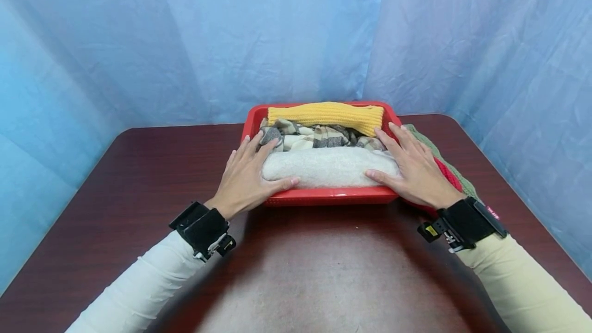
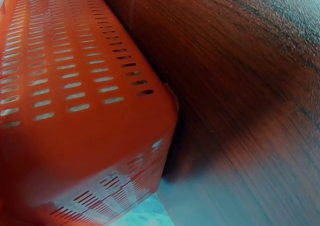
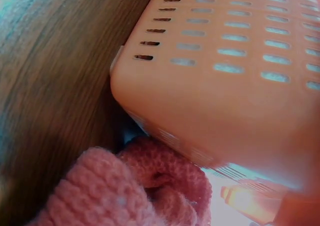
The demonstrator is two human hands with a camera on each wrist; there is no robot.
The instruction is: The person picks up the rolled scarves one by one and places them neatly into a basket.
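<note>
Hands on the cream rolled cloth [image 1: 329, 166], one at each end. Left hand [image 1: 247, 176] lies flat over its left end, fingers straight and spread, thumb along the near side. Right hand [image 1: 413, 167] mirrors it at the right end, fingers extended and pressing, not curled round anything.

Cream roll sits in the red basket [image 1: 330, 196], against the near wall. Behind it a plaid cloth [image 1: 319, 136], then a yellow knit [image 1: 326, 113] at the far wall. Three rolls side by side, touching.

Basket stands on the dark wooden table [image 1: 139, 179], far centre. Red knit [image 1: 447, 172] and green knit [image 1: 427, 145] lie on the table just beside the basket's right wall; the right wrist view shows a pinkish-red knit [image 3: 125, 191] bunched at the basket's corner [image 3: 150, 86], probably the same red piece, though colour there is washed out. Left wrist view gives only the slotted wall [image 2: 75, 86] and tabletop.

Judgement: step in hand is tamping the cream roll down into its row. Next move calls for lifting both hands clear and reaching right for a loose knit.
</note>
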